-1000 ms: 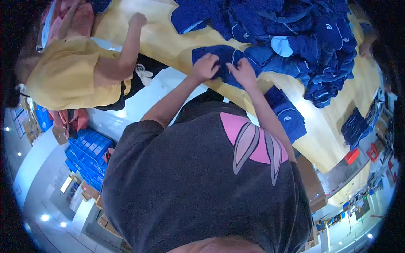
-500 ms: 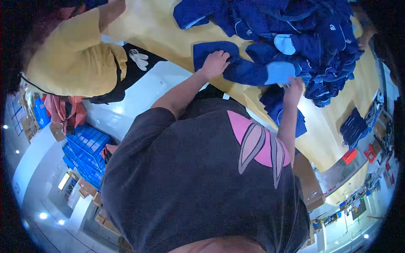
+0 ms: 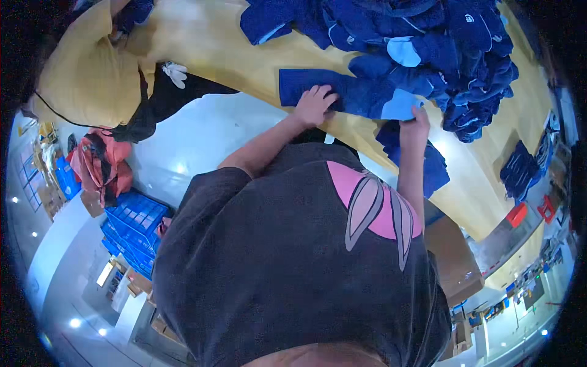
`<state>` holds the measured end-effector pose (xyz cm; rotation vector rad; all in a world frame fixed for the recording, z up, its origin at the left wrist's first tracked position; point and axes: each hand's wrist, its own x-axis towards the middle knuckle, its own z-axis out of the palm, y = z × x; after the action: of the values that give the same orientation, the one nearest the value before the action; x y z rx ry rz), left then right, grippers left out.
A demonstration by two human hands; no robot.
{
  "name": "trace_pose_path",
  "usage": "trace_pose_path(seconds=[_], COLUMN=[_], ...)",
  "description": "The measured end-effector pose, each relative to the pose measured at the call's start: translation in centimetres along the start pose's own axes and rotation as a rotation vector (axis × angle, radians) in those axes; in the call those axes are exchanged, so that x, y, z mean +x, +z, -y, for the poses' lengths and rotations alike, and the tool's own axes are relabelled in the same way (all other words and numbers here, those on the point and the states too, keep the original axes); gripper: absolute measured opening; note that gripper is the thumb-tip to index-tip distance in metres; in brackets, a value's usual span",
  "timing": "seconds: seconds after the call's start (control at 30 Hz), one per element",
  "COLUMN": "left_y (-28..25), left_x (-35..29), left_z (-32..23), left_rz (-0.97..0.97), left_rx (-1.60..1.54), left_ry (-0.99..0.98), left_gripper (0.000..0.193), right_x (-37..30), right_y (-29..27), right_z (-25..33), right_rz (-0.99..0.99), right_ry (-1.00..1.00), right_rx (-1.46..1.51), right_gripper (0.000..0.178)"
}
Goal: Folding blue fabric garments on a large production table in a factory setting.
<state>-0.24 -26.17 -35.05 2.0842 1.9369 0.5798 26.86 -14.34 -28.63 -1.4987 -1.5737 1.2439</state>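
Note:
A navy sock (image 3: 361, 95) with a light blue toe is stretched out sideways near the front edge of the yellowish table. My left hand (image 3: 315, 107) rests on its lower edge near the cuff, fingers apart and pressing down. At the other end, my right hand (image 3: 416, 127) is closed on the light blue toe, thumb and fingers pinching its corner. Just beyond lies a big heap of navy socks (image 3: 471, 79), with another light blue toe (image 3: 403, 51) showing among them. Below my right hand, a small stack of navy pieces (image 3: 431, 171) lies partly behind my forearm.
A person in a yellow top (image 3: 92, 79) stands at the left by the table (image 3: 208, 46); a white glove (image 3: 175, 74) shows beside them. Blue crates (image 3: 134, 226) stand on the left, a cardboard box (image 3: 452, 257) at the lower right. Another navy stack (image 3: 518, 168) lies far right.
My right hand has come onto the light blue toe and now pinches it. The sock lies straighter, its cuff end flatter under my left hand. The person in yellow has shifted left.

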Motion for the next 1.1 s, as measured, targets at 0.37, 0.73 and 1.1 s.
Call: trace_pose_path(seconds=[0.37,0.73,1.1], left_y=[-0.5,-0.6,-0.8], left_x=[-2.3,-2.9,-1.2], left_z=[7.2,8.8,8.9], left_rz=[-0.352,-0.247,-0.044], left_rx=[-0.494,-0.590,-0.398], left_ry=[-0.727,-0.811,-0.886], left_gripper=[0.027,0.034,0.041], right_x=[-0.8,0.5,0.1], right_y=[17.5,13.6,9.7], right_z=[1.1,-4.6,0.6], right_rz=[0.391,-0.099,0.243], right_ry=[-0.355,-0.161,0.284], right_rx=[-0.081,-0.447,0.144], right_gripper=[0.020,0.046,0.037])
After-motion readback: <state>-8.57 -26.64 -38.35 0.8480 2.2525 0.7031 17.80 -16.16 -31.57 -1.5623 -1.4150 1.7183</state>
